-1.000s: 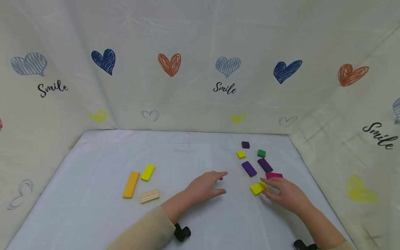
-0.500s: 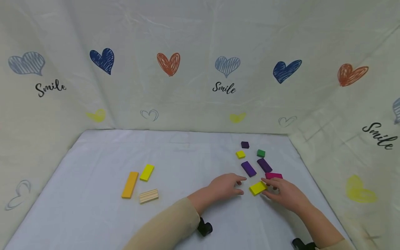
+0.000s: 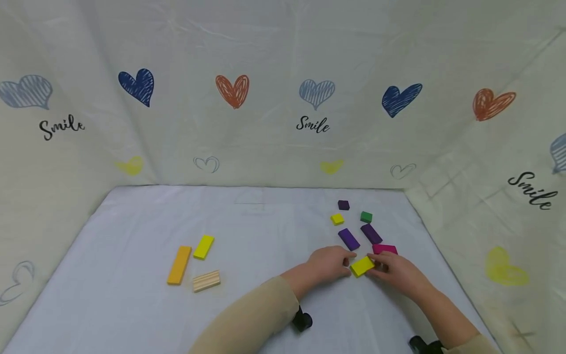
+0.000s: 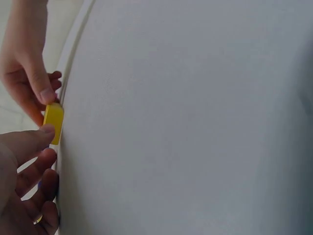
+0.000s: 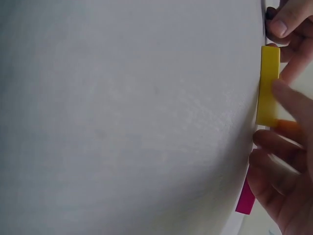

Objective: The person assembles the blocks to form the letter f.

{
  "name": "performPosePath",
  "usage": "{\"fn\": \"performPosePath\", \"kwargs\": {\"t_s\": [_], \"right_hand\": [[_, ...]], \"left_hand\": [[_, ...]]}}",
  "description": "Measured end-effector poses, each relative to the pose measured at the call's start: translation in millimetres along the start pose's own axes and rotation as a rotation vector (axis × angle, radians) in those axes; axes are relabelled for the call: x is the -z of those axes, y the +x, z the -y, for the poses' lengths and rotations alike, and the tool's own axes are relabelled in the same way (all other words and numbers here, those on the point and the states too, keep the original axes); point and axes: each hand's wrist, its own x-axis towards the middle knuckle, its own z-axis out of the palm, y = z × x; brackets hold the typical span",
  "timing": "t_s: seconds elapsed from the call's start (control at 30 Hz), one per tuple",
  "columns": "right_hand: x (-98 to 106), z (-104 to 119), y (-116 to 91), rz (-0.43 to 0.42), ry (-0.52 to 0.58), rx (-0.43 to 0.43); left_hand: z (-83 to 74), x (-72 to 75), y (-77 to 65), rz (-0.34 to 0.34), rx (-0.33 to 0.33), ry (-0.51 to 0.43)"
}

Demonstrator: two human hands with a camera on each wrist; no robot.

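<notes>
A flat yellow block (image 3: 362,266) lies on the white cloth between the two hands. My right hand (image 3: 400,275) pinches its right end, the thumb overlapping the block's side in the right wrist view. At the block's left end, my left hand (image 3: 329,263) has its thumb and index finger spread apart, fingertips close to the edge. The left wrist view shows the yellow block (image 4: 55,122) with the left thumb (image 4: 47,129) overlapping its lower end. Just behind the right fingertips lies a magenta block (image 3: 384,249), partly hidden by them.
Behind the hands are two purple blocks (image 3: 349,239), a green block (image 3: 366,217), a small yellow block (image 3: 337,219) and a dark block (image 3: 343,205). At left lie an orange block (image 3: 179,265), another yellow block (image 3: 204,247) and a ridged wooden block (image 3: 206,280). Printed curtains surround the table.
My left hand has moved right across the cloth to the yellow block's left end. The right hand stays at the right end, its fingers closing in slightly. The view has shifted a little.
</notes>
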Motion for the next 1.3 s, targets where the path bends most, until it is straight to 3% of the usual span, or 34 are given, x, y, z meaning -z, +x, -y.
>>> {"fn": "performPosePath", "kwargs": {"t_s": [0.3,0.63,0.93,1.3], "right_hand": [[-0.4,4.7,2.8,0.021,0.063,-0.008],[-2.6,10.0,6.3,0.037,0.123,-0.002],[-1.4,14.8,11.8,0.013,0.159,0.067],[11.3,37.7,25.9,0.020,0.201,0.150]], "left_hand": [[-3.3,-5.3,4.3,0.009,0.011,0.000],[1.6,3.8,-0.4,0.041,-0.022,-0.003],[14.2,9.6,-5.4,0.016,-0.064,0.009],[33.8,26.7,-24.0,-0.037,-0.035,-0.034]]}}
